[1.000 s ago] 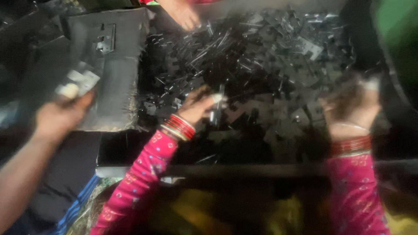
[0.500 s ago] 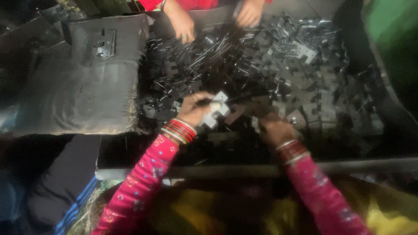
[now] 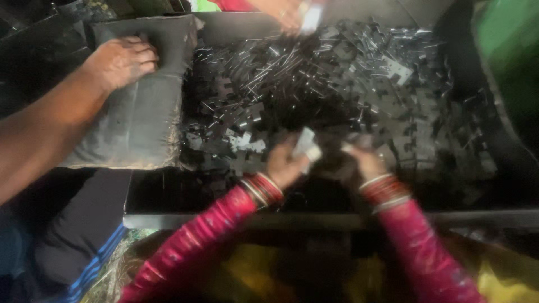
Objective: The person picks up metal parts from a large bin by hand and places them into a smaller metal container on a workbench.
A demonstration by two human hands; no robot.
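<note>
While both hands work close together over the heap, the scene reads so:

Left hand [image 3: 285,164]: fingers curled shut on a small pale piece [image 3: 307,145], held just above the near edge of the heap; red bangles [image 3: 263,189] sit at the wrist.

Right hand [image 3: 362,160]: just beside the left, fingers bent down among dark parts; blur hides whether they grip anything, so I cannot tell.

Pale piece: between the two hands, at the left fingertips, its shape smeared by motion.

Heap [image 3: 348,84]: flat, dark, shiny metal parts, many cross-shaped, filling a dark tray [image 3: 337,220] whose near rim runs below both wrists.

Sleeves [image 3: 208,235]: pink patterned, coming up from the lower edge.

Sack [image 3: 140,95]: grey, padded, lying left of the heap and touching its edge.

Other person's hand [image 3: 120,59]: resting palm-down on the sack's top, the bare forearm crossing from the left.

Third hand [image 3: 289,12]: at the far rim, holding something pale; well apart from the near pair.

Green object [image 3: 508,50]: at the upper right, beside the tray.
</note>
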